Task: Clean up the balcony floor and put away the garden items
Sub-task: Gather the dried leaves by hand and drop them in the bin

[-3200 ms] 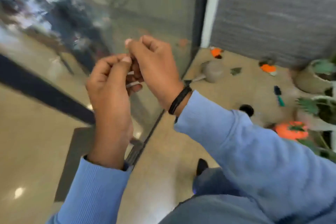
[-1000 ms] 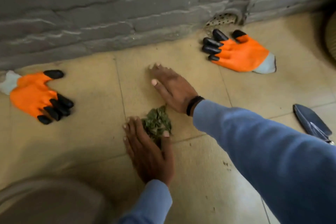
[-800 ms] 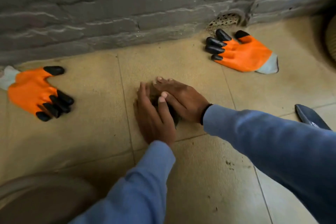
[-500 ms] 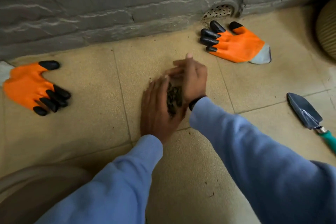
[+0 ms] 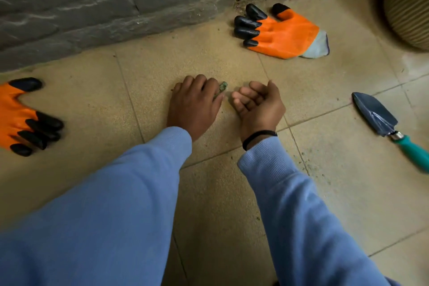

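Hands have parted since cupping together: left hand (image 5: pixel 193 102) grips leaf debris (image 5: pixel 222 87), right hand (image 5: pixel 257 102) curled empty

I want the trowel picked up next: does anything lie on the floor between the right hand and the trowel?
Nothing visible does. Between the right hand and the trowel there is only bare tile with a few specks of dirt. The orange glove lies farther back by the wall, off that line.
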{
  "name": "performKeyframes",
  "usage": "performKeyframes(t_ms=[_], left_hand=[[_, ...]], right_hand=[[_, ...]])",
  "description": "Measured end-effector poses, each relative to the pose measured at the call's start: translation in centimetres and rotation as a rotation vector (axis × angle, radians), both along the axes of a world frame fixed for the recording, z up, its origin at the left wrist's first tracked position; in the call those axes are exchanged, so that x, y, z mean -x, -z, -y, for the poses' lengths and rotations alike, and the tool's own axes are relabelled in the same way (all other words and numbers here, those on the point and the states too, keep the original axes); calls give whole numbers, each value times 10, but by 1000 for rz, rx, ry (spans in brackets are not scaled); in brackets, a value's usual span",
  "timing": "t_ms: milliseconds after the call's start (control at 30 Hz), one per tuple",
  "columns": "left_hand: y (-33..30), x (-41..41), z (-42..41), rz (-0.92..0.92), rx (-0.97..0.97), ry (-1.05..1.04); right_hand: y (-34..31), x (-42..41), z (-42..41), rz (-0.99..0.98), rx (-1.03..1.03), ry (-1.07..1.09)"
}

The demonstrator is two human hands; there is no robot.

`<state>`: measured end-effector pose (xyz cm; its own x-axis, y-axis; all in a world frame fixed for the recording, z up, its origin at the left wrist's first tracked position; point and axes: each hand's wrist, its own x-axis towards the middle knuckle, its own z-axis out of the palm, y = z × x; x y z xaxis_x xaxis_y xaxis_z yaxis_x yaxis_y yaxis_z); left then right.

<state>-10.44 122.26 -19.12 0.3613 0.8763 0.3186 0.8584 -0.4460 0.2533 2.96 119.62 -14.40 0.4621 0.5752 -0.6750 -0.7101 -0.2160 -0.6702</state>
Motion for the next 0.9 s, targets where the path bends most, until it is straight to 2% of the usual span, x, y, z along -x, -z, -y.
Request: performKeyframes(t_ms=[133,267,400,467,567,733,800,900], left_hand=[[-5,0,3,88,47,-86],[-26,-4,0,262,99,-148],[-54,-22,-5,393,68,-70],[-62,-32,-5,360,54,-43],[-65,-38,-2,205,44,-67],[-71,-37,-3,28,119,-1],[-72,-37,1,37,132,98],[-72,-29,10,215,139,157]], right_hand=[[-2,-2,-7,2,21,-75],[-4,-6,-7,-61,-10,-129],[-9,-3,-16,-221,-122,-203],[-15,4,-20,-312,-162,-302],[-20,11,-22,-420,-177,-428],[-18,4,-25,-451,-218,-460],[-19,0,-24,-524,-234,-403],[-25,-5,-29,-591,-202,-296]])
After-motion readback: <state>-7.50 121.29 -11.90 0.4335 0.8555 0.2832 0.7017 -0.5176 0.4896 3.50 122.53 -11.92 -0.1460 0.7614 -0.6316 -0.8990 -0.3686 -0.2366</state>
